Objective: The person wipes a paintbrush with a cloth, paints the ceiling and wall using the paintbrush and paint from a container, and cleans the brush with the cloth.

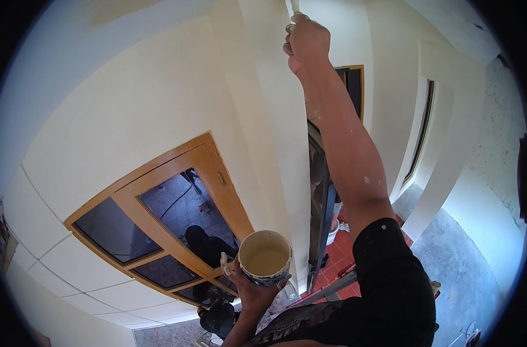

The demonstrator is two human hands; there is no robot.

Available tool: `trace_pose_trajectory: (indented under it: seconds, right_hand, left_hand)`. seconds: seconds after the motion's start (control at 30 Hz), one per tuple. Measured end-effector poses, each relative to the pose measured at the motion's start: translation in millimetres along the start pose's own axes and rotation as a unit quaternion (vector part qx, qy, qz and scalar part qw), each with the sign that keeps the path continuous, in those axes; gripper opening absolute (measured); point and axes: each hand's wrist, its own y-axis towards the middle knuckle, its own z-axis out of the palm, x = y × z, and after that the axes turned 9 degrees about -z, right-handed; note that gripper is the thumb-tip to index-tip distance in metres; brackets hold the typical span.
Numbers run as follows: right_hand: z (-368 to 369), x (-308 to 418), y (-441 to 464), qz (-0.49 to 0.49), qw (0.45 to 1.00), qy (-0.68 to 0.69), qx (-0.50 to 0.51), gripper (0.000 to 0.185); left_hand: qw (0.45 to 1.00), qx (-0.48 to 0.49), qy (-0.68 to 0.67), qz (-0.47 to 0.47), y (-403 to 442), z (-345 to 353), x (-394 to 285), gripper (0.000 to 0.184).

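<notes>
My left hand (253, 292) is wrapped round a small paint pot (283, 272) from below and the side. Cream-coloured paint (266, 260) lies inside the pot, and dried paint marks its rim. High at the top edge of the view, my right hand (308, 41) is closed round what looks like a paintbrush (296, 6). Only a pale piece of the brush shows above the fist; its far end is cut off. This hand is by the upper part of a cream wall corner (269, 75). Paint specks dot my right forearm.
A wooden-framed window (121, 208) with dark, reflecting glass is set in the left wall. Beside the corner stands a dark door frame (317, 202). Below are red floor tiles (335, 254) and metal rails (338, 284), perhaps a ladder. Low at left, a person in a dark cap (220, 318) shows.
</notes>
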Motion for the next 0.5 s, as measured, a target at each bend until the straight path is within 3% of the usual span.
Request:
trace_pose_trajectory:
  seconds: [0.07,0.1,0.17,0.27,0.4,0.47,0.5]
  right_hand:
    - [-5.1,-4.9,12.2,-0.086,0.982,-0.169,-0.026,0.025]
    - [-4.3,-0.5,9.8,-0.087,0.981,-0.169,-0.026,0.025]
    - [-2.6,8.3,4.5,-0.086,0.944,-0.318,-0.015,0.026]
    - [-8.1,3.6,9.1,-0.129,0.898,-0.421,0.013,0.027]
    - [-7.4,10.3,20.3,-0.171,0.876,-0.45,0.025,0.029]
    - [-13.0,1.4,48.7,-0.398,0.822,-0.406,0.025,0.02]
    - [-12.5,6.6,38.5,-0.399,0.822,-0.406,0.026,0.02]
  left_hand:
    - [1.0,0.001,-0.001,0.0,0.5,3.3,10.1,0.138]
    - [1.0,0.006,-0.006,-0.006,0.5,5.2,15.5,0.137]
    - [1.0,0.013,-0.011,-0.013,-0.9,6.2,21.7,0.137]
    - [0.999,0.04,0.012,-0.029,-1.6,4.2,16.4,0.135]
    - [0.999,0.036,-0.012,-0.033,-1.0,5.7,21.8,0.134]
    - [0.998,0.042,-0.019,-0.034,-0.3,5.5,23.1,0.134]
    - [0.998,0.042,-0.026,-0.036,-0.7,5.0,22.4,0.134]
